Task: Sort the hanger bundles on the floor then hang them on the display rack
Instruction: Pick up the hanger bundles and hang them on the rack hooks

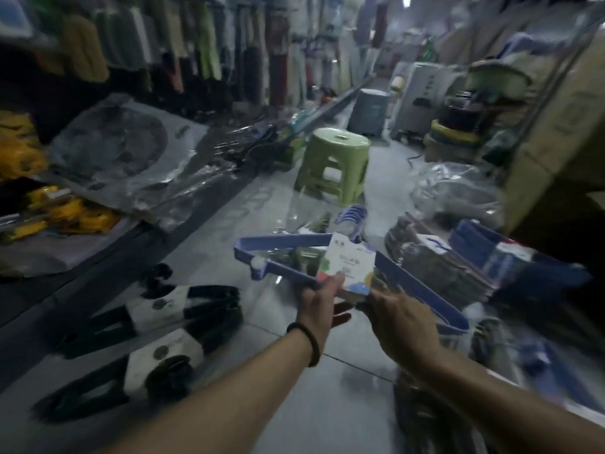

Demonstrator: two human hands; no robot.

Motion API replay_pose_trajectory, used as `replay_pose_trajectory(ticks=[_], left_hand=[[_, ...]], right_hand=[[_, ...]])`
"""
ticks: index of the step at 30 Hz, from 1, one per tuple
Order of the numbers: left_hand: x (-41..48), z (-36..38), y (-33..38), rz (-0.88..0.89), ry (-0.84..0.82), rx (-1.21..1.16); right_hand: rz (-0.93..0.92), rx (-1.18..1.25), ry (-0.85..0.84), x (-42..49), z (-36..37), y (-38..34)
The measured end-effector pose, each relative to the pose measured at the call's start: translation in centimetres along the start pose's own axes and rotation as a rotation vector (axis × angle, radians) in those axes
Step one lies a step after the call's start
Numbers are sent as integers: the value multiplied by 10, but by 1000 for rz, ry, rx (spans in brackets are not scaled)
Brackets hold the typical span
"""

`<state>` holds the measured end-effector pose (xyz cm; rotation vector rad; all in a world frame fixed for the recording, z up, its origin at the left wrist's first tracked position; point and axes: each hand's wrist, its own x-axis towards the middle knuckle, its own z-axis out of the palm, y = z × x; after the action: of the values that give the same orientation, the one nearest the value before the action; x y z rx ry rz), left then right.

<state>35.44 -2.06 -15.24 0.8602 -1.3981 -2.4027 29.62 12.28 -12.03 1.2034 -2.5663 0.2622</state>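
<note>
Both hands on blue plastic hanger bundle with white paper label [347, 263], centre frame, held above grey tiled floor [209, 253]. My left hand [322, 303] pinches label edge, thumb on top, fingers under. My right hand [404, 319] grips bundle just beside it, fingertips hidden. Two black hanger bundles with white labels [163, 309] lie on floor, lower left. Green plastic stool [337, 158] upper centre. More blue hangers [510, 257] mid right, blurred.
</note>
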Motion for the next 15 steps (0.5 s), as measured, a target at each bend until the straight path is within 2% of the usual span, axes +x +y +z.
replay_pose_trajectory(ticks=[2, 5, 7, 9, 10, 12, 14, 15], left_hand=[[-5, 56, -19, -23, 12, -90], [-20, 133, -45, -68, -44, -36], [-31, 173, -59, -57, -79, 71], [-32, 208, -79, -53, -115, 175], [-34, 225, -90, -53, -147, 224], [-38, 260, -114, -63, -212, 305], [-42, 295, -138, -78, -286, 370], [-46, 313, -149, -101, -317, 388]], right_hand=[[45, 4, 15, -34, -11, 40], [199, 36, -94, -84, -29, 107], [255, 213, -195, -117, -48, 154], [284, 436, -203, -149, -72, 207], [341, 513, -134, -164, -80, 237], [520, 489, 158, -189, -92, 304], [821, 358, 363, -212, -105, 365], [989, 339, 373, -226, -110, 390]])
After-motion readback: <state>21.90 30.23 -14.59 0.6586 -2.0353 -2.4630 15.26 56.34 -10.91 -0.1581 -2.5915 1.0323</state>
